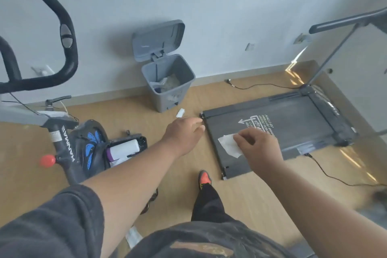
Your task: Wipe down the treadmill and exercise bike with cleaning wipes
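Note:
My right hand (258, 147) pinches a white cleaning wipe (229, 145) above the near end of the flat black treadmill (293, 123), which lies on the wooden floor at right with its handrail (345, 20) rising at the far end. Stretched forward over the floor between the bin and the treadmill is my left hand (184, 134), fingers apart and holding nothing. A small white wad (180, 112) is just beyond its fingertips; whether it is in the air or on the floor I cannot tell. The exercise bike (60, 138) stands at left, handlebars (62, 33) up high.
A grey bin (167, 81) with its lid up stands against the wall, rubbish inside. A wipes canister (123, 150) lies on a black tray by the bike's base. Power cables (335, 176) trail across the floor near the treadmill. My shoe (204, 178) is on the floor between both machines.

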